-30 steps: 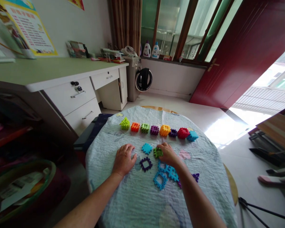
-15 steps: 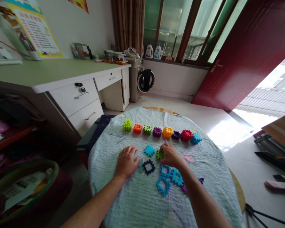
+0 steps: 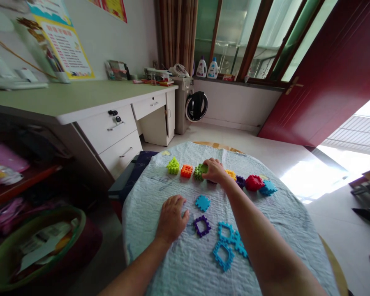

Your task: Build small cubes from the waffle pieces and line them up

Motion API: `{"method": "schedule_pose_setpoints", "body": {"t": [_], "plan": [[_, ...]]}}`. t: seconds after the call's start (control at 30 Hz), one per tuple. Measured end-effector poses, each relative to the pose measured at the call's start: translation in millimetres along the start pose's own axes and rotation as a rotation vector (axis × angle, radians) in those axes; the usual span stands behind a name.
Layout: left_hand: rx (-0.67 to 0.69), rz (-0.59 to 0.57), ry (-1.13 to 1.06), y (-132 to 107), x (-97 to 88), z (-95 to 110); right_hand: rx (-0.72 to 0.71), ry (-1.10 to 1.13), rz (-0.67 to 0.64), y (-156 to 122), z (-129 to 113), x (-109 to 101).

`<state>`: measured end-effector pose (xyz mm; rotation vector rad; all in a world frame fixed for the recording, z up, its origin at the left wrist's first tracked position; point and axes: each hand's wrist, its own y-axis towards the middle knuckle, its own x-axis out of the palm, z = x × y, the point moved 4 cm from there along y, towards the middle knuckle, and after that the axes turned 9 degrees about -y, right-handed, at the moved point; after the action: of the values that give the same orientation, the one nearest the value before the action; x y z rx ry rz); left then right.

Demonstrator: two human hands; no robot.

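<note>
Moving up to the row of blocks (image 3: 186,171), the right hand (image 3: 214,170) is gripping a green waffle block (image 3: 199,172) on the quilted tablecloth (image 3: 185,273) beside a white desk (image 3: 109,137), the left hand (image 3: 172,218) lying open.

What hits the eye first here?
The bright row of plastic blocks across the far side of the quilt stands out, with the right hand on its green block. Flat blue pieces lie nearer, beside the left hand. The dark red door dominates the upper right.
</note>
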<state>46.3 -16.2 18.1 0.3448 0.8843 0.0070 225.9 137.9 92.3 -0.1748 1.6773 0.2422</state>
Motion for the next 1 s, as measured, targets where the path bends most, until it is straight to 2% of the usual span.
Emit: {"method": "schedule_pose_setpoints", "body": {"t": [0.13,0.3,0.37,0.47,0.57,0.67,0.77,0.87,1.0], "plan": [[0.002,0.011,-0.015,-0.2,1.3,-1.7,-0.013,-0.017,-0.029,12.8,-0.5,8.3],[-0.022,-0.007,-0.012,0.3,0.3,-1.2,-0.008,-0.025,-0.084,15.4,-3.2,21.0],[-0.027,-0.017,-0.006,0.3,0.1,-0.8,0.002,-0.015,-0.07,12.6,-3.3,21.2],[-0.023,-0.016,0.004,0.1,0.4,-0.9,0.012,0.049,0.031,-1.4,0.1,13.4],[-0.011,-0.008,0.011,-0.2,0.7,-1.1,-0.009,0.146,0.167,-34.7,10.1,4.8],[-0.004,-0.018,0.018,0.2,1.0,-1.2,-0.032,0.25,0.24,-87.1,26.0,6.1],[0.004,-0.031,0.027,1.2,0.8,-0.9,0.03,0.331,0.176,-146.5,40.5,17.9],[0.019,-0.029,0.042,2.0,0.7,-0.4,0.087,0.358,0.097,-196.5,42.5,28.3],[0.041,-0.016,0.066,2.3,1.4,-0.8,0.096,0.306,0.008,-229.2,31.8,36.3]]}}
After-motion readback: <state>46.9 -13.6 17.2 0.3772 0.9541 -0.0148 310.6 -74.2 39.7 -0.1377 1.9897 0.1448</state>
